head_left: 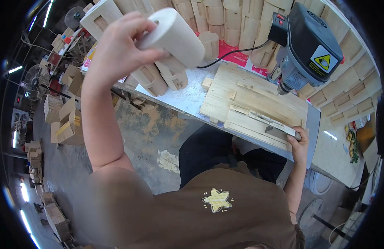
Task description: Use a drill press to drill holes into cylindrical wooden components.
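Nearest: brown shirt [179, 216] of the wearer, yellow star [218, 201] on its front.

Left hand [121, 52]: raised at upper left, above the bench, holding a pale cylinder [181, 39]. Grip fairly wide, thumb and fingers spread about the cylinder's left end, where a dark opening shows. Cylinder is tilted and held clear of the bench (slightly blurred; material cannot be told).

Right hand [299, 146]: low, at the right end of a long narrow piece [262, 118] lying along a wooden board [220, 93]. Fingers are bent around the piece's grey end in a narrow grip; the exact contact under them cannot be seen.

Bench: white top [191, 83] under the board. Notched wooden cylinders [148, 81] stand at its left, behind the raised forearm. Drill press [310, 54], dark-housed with a yellow warning triangle, stands at the right; its chuck [285, 88] points down near the board's far right part. A black cord [237, 51] curves leftward from the switch box.

Behind: red sheet [238, 57] and rows of stacked wooden pieces [233, 25].

Farthest: stained floor [148, 133], open cardboard box [70, 128], standing fan [34, 79] at far left.
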`<state>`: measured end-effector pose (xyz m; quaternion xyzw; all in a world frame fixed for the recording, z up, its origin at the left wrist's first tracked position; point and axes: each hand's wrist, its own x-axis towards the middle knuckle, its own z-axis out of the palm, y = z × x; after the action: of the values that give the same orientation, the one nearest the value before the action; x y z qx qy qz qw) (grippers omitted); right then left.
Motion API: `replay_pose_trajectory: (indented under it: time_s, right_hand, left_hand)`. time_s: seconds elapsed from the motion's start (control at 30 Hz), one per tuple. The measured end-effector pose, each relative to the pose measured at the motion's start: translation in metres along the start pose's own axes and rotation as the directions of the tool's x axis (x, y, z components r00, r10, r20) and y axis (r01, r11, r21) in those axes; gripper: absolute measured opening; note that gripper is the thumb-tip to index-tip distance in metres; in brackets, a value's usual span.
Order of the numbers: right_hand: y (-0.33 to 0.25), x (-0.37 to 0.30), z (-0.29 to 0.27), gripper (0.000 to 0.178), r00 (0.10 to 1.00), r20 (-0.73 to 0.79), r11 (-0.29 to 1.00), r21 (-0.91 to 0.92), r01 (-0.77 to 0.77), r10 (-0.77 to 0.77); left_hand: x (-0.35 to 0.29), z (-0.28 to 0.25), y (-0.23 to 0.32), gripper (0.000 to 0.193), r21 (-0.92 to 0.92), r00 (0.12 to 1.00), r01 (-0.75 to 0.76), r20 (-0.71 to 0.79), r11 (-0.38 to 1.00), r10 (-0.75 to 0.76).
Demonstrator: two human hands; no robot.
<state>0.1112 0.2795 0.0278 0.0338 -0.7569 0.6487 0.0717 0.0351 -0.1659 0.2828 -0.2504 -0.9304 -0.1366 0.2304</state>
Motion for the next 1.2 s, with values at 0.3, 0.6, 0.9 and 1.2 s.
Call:
replay_pose_trajectory:
  time_s: [0.3,0.6,0.9,1.2]
  right_hand:
    - [0.002,0.0,0.006,0.024,1.0,-0.029,1.0,0.027,0.011,-0.01]
    - [0.005,0.0,0.002,0.025,1.0,0.011,1.0,0.017,0.01,-0.011]
    - [0.002,-0.002,0.003,0.024,1.0,-0.006,0.998,0.057,0.023,-0.023]
    - [0.001,-0.002,0.009,0.024,1.0,-0.028,0.999,0.029,0.015,-0.014]
  left_hand:
    - [0.04,0.025,-0.052,0.034,0.359,0.987,0.074,0.106,0.93,-0.119]
    - [0.052,0.023,-0.059,0.039,0.379,0.926,0.234,0.195,0.895,-0.325]
    - [0.046,0.075,0.002,0.064,0.471,0.998,-0.062,0.013,0.88,0.064]
    - [-0.005,0.215,-0.07,0.056,0.612,0.751,-0.278,0.619,0.74,-0.23]
